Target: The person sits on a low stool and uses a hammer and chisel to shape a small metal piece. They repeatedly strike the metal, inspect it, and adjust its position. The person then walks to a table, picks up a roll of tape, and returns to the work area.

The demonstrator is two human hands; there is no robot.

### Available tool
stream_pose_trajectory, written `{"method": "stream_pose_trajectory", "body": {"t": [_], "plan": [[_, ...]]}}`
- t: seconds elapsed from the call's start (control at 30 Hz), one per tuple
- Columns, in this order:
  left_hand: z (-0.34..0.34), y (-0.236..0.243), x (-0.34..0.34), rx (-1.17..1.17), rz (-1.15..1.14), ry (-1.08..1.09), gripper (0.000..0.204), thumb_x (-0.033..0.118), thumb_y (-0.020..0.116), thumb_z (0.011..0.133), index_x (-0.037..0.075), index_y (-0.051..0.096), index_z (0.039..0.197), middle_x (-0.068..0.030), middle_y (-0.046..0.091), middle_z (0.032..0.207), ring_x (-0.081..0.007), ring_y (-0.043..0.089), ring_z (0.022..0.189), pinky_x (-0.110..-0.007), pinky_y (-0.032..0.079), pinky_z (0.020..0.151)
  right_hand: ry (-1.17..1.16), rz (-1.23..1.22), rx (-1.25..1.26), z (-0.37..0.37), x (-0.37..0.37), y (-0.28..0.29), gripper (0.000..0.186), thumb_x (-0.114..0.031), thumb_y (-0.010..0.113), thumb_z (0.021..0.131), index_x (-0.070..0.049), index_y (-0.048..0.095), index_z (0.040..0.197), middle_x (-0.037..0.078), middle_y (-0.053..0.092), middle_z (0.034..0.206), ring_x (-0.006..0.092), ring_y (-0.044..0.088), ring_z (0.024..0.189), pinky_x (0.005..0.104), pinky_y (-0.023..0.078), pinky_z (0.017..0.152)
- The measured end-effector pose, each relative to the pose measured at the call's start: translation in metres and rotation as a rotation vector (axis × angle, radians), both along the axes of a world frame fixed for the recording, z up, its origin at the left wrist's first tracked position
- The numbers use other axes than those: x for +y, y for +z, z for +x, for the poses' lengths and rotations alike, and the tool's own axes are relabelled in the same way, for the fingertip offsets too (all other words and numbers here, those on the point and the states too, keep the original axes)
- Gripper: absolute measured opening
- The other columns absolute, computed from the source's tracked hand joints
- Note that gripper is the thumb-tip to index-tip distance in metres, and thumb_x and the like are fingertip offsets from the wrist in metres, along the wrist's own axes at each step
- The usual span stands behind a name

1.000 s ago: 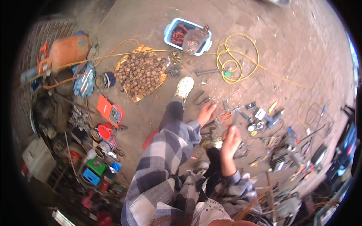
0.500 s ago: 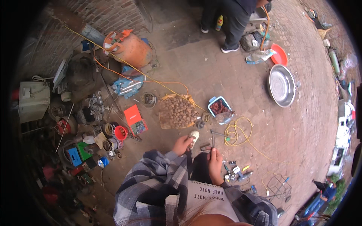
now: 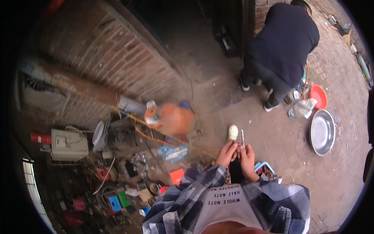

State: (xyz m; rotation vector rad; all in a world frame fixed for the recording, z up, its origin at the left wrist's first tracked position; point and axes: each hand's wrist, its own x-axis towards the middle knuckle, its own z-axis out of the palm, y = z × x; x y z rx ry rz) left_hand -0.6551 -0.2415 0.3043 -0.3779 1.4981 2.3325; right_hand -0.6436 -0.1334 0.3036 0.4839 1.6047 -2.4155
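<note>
My right hand (image 3: 247, 162) is closed round a slim silver rod-like tool (image 3: 242, 136) that points up and away from me. Its exact kind is too small to tell. Close beside it on the left, my left hand (image 3: 226, 154) has its fingers curled together, their tips near the right hand. Whatever it may hold is hidden by the fingers. Both hands are in front of my body, above a light clog-like shoe (image 3: 233, 132) on my foot.
Ahead to the right, a person in dark clothes (image 3: 286, 46) bends over. Near them are a red basin (image 3: 318, 96) and a large metal basin (image 3: 323, 132). An orange rounded tank (image 3: 175, 119), hoses and clutter lie left. A blue-rimmed basket (image 3: 265, 168) stands beside my right forearm.
The view has swung so the brick wall and more of the bending person show. My hands have drawn closer together. The pile of brown round things has dropped out of sight.
</note>
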Motion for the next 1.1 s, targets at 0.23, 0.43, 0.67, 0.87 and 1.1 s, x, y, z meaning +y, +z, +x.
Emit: {"method": "stream_pose_trajectory", "body": {"t": [0.23, 0.43, 0.67, 0.87, 1.1], "plan": [[-0.21, 0.055, -0.087, -0.2, -0.054, 0.014, 0.032, 0.03, 0.041, 0.099, 0.006, 0.059, 0.11, 0.0042, 0.044, 0.068, -0.0029, 0.035, 0.048, -0.018, 0.024, 0.042, 0.065, 0.188, -0.098, -0.224, -0.074, 0.018, 0.014, -0.018, 0.051, 0.095, -0.005, 0.053, 0.088, -0.004, 0.047, 0.064, 0.0044, 0.039, 0.054, 0.0215, 0.029, 0.047], [-0.337, 0.033, -0.198, -0.399, -0.075, 0.206, 0.034, 0.035, 0.043, 0.098, 0.005, 0.059, 0.097, 0.0059, 0.039, 0.061, -0.0021, 0.028, 0.04, -0.019, 0.018, 0.037, 0.36, 0.282, 0.003, -0.399, -0.141, 0.03, 0.02, -0.019, 0.058, 0.091, -0.004, 0.053, 0.079, -0.005, 0.043, 0.062, 0.0035, 0.037, 0.058, 0.0225, 0.029, 0.05], [-0.58, -0.002, -0.264, 0.217, -0.573, 0.035, 0.03, 0.029, 0.046, 0.098, 0.001, 0.058, 0.097, -0.0062, 0.058, 0.079, -0.0158, 0.054, 0.067, -0.029, 0.043, 0.061, 0.191, 0.245, 0.165, -0.625, -0.244, 0.029, 0.016, -0.015, 0.059, 0.089, 0.0, 0.054, 0.086, 0.004, 0.055, 0.07, 0.0086, 0.046, 0.066, 0.026, 0.039, 0.057], [-0.765, 0.035, -0.291, 0.387, -0.577, 0.08, 0.025, 0.019, 0.046, 0.097, 0.0, 0.053, 0.112, -0.0082, 0.057, 0.084, -0.0155, 0.056, 0.078, -0.028, 0.044, 0.07, -0.03, 0.242, 0.139, -0.8, -0.309, 0.103, 0.011, -0.012, 0.055, 0.092, -0.001, 0.054, 0.09, 0.001, 0.053, 0.073, 0.0073, 0.046, 0.065, 0.0236, 0.039, 0.058], [-0.92, 0.037, -0.372, -0.137, -0.003, -0.035, 0.033, 0.021, 0.046, 0.098, 0.0, 0.054, 0.121, 0.0008, 0.058, 0.092, -0.0067, 0.053, 0.077, -0.02, 0.043, 0.066, 0.305, 0.632, 0.231, -0.962, -0.348, 0.114, 0.014, -0.009, 0.057, 0.086, 0.003, 0.061, 0.092, 0.011, 0.065, 0.082, 0.0147, 0.061, 0.076, 0.0277, 0.048, 0.068]]}}
